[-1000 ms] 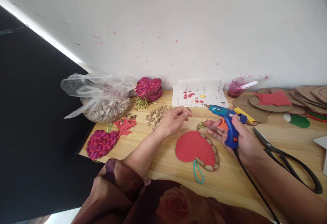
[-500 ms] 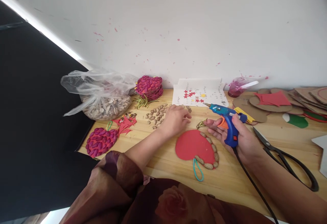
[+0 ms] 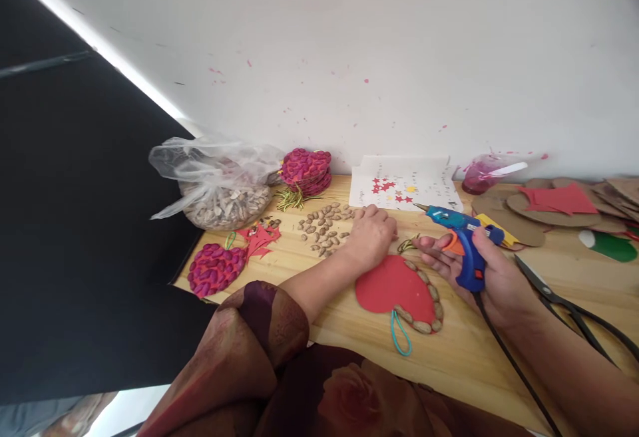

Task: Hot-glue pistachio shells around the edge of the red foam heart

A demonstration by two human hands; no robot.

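Now the left hand (image 3: 372, 234) has dropped palm-down onto the bench (image 3: 284, 261) beside the loose seeds (image 3: 323, 227), fingers curled; whether it pinches 1 I cannot tell. The right hand (image 3: 496, 281) stays clenched round the glue gun (image 3: 464, 244), red heart card (image 3: 392, 284) between them.

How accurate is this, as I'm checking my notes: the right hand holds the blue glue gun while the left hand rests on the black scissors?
Not quite. The head view shows the left hand beside the loose seeds, not on the black scissors, which lie farther right. The right hand does hold the blue glue gun.
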